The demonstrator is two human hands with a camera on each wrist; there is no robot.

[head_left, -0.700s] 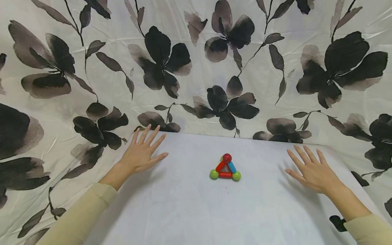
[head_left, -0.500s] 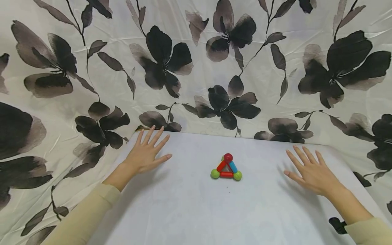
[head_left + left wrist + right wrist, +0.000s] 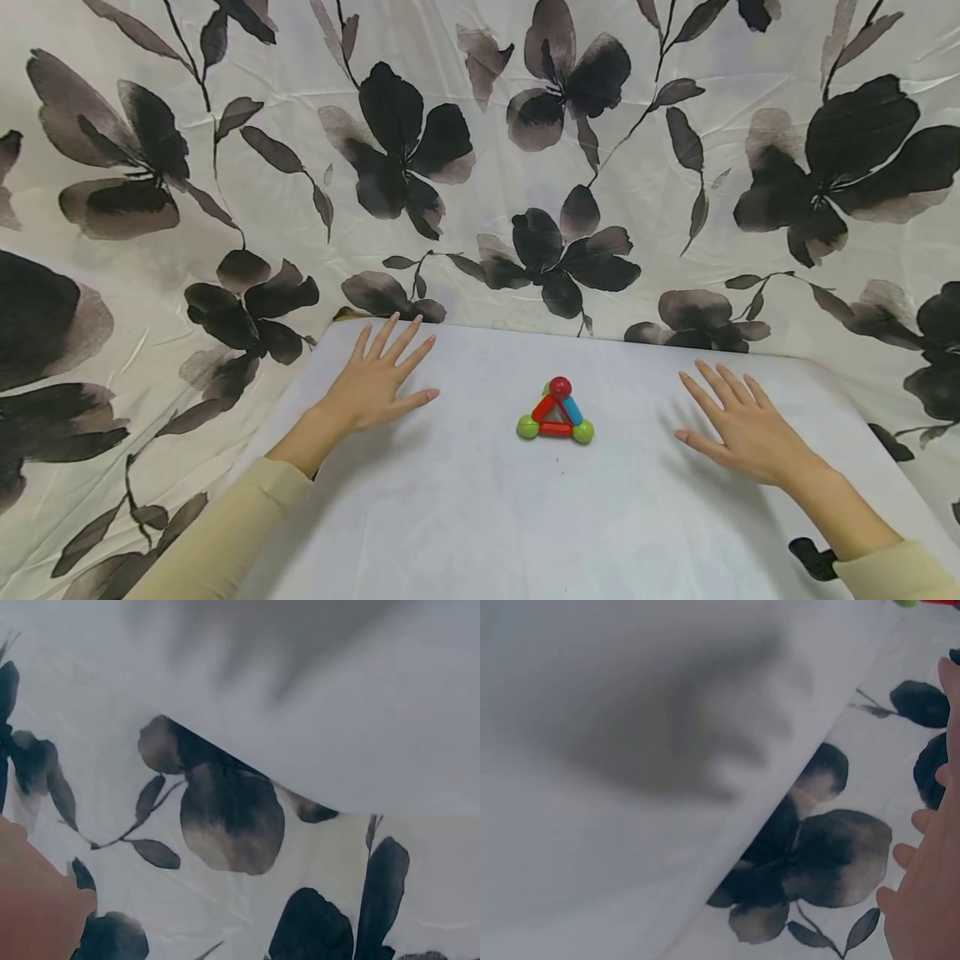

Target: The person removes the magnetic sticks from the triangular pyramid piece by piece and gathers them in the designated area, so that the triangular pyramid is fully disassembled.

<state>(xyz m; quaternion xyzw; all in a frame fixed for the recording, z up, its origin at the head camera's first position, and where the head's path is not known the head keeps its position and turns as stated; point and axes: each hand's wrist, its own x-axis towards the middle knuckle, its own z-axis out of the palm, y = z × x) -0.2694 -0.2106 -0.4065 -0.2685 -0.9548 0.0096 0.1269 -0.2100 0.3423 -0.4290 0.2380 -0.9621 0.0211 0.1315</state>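
Observation:
Near the middle of the white table stands a small pyramid of coloured rods and balls [image 3: 557,428], with a red ball on top, green balls at its lower corners, and red and blue rods between them. To its left my left hand [image 3: 367,390] hovers over the table, fingers spread and straight, holding nothing. My right hand [image 3: 753,437] is spread the same way on the right, also holding nothing. Both hands are apart from the pyramid and cast shadows on the table. The right wrist view catches a bit of the pyramid [image 3: 934,602] at its top corner.
A white table [image 3: 450,517] spans the lower view. Behind it and at both sides hangs white cloth with dark flowers [image 3: 555,250]. A black object [image 3: 812,558] lies beside the right wrist.
Both hands have moved inward toward the pyramid, the left hand to the right and the right hand to the left. The pyramid stays in place on the table.

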